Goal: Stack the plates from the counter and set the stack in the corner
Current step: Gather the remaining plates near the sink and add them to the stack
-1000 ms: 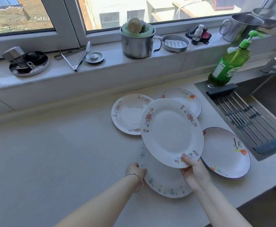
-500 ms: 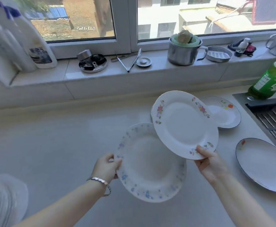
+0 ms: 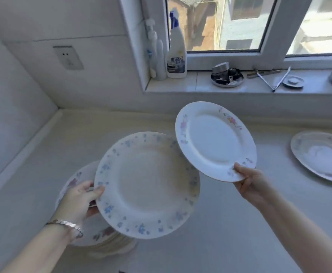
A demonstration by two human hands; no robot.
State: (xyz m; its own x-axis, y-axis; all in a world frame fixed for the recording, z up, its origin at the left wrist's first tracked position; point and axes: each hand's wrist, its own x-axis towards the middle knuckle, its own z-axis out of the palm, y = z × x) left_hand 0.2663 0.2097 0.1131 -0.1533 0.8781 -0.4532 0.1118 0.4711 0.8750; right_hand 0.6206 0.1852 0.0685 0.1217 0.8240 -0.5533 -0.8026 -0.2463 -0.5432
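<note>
The left hand (image 3: 78, 200) grips the rim of a round white blue-flowered plate (image 3: 147, 184), which hides most of the plate stack (image 3: 94, 236) beneath it. Right of that plate, the right hand (image 3: 249, 180) pinches a white pink-flowered plate (image 3: 214, 140). Another plate (image 3: 322, 156) is cut off farther right.

We see a pale counter (image 3: 230, 223) meeting white tiled walls (image 3: 43, 26) in a corner, a wall socket (image 3: 68, 57), a sunlit window (image 3: 238, 22), bottles on its sill (image 3: 200, 86)
</note>
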